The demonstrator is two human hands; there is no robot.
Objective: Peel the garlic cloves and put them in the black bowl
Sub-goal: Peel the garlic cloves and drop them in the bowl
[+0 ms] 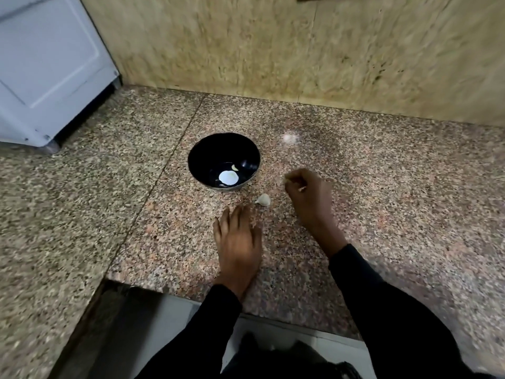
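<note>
While left hand (237, 239) lies flat, right hand (308, 192) pinches something pale.

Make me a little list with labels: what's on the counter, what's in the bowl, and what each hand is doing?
counter: speckled granite counter, with a black bowl and a loose garlic clove in its skin
bowl contents: one small peeled clove; the white spot looks like a light reflection
left hand: flat, fingers straight, near the loose clove, holding nothing
right hand: fingers curled, pinching something small and pale, too blurred to name
loose clove position: between bowl and hands, apart from both
</note>
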